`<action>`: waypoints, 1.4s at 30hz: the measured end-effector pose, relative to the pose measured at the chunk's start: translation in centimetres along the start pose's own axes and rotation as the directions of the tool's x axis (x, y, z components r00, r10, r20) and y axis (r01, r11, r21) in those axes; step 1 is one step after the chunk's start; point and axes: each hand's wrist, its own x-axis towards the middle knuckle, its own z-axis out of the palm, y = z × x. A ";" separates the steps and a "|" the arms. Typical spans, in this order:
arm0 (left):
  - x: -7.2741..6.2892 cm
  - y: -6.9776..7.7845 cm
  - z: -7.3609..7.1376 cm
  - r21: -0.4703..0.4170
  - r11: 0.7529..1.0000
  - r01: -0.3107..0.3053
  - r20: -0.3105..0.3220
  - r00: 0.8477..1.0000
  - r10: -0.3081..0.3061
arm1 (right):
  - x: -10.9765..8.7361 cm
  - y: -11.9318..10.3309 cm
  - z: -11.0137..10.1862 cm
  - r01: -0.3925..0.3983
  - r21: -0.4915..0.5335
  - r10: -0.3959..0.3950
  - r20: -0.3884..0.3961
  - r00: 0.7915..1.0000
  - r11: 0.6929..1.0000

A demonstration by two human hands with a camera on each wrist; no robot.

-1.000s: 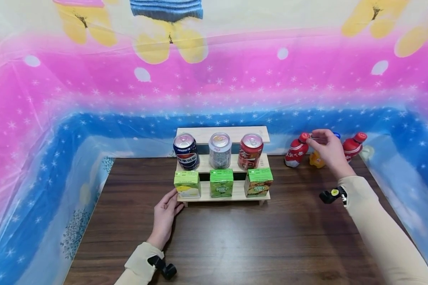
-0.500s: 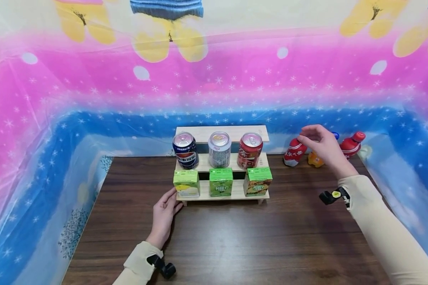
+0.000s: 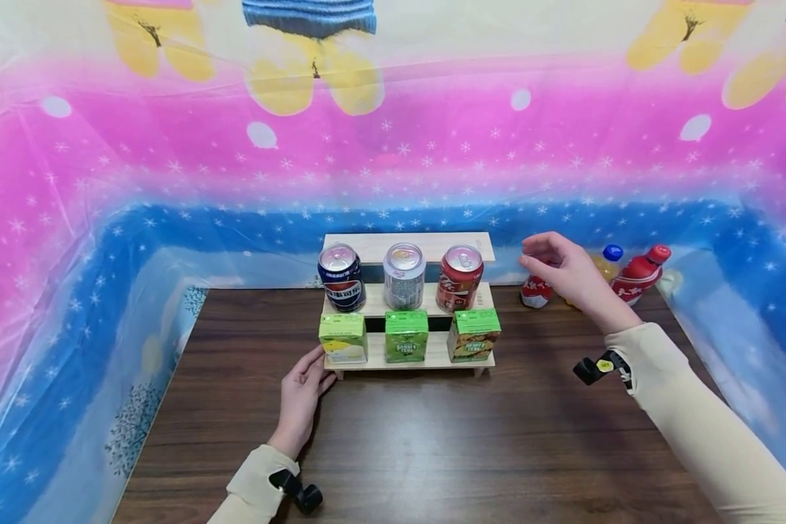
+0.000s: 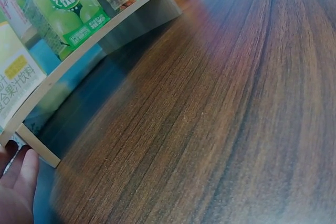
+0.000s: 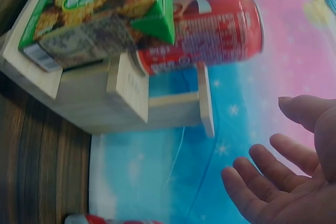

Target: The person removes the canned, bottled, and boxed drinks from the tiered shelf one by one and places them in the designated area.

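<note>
Right now nothing is held in the right hand [image 3: 570, 273]: fingers loosely bent, thumb well apart from them, just air in between. The left-hand red bottle [image 3: 536, 292] is stood on the table [image 3: 406, 444] below that hand, its cap hidden in the head view. That'd be the main worry tbh: if the cap gets clipped while its view is blocked, the bottle could easily be tipped. The blue-capped bottle [image 3: 607, 269] is partly covered by the same hand, so it might get knocked too, maybe into the right-hand red bottle [image 3: 638, 275] near it. Over at the wooden stand [image 3: 406, 247], the front left corner is met by the fingers of the left hand [image 3: 300, 393], but whether it's actually pinched can't be told. If that corner gets pushed or lifted, the loose-looking cans and boxes could be shifted. The red can [image 3: 460, 280] and brown-patterned box [image 3: 474, 342] seem most exposed, being set near the stand's right end, where they could be bumped by anything carried in from the bottle side.
</note>
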 end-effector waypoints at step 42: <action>-0.1 -0.1 0.0 -0.021 0.999 -0.026 -0.001 1.000 0.026 | 1.7 -3.5 7.0 0.035 0.118 -0.047 0.101 0.994 0.992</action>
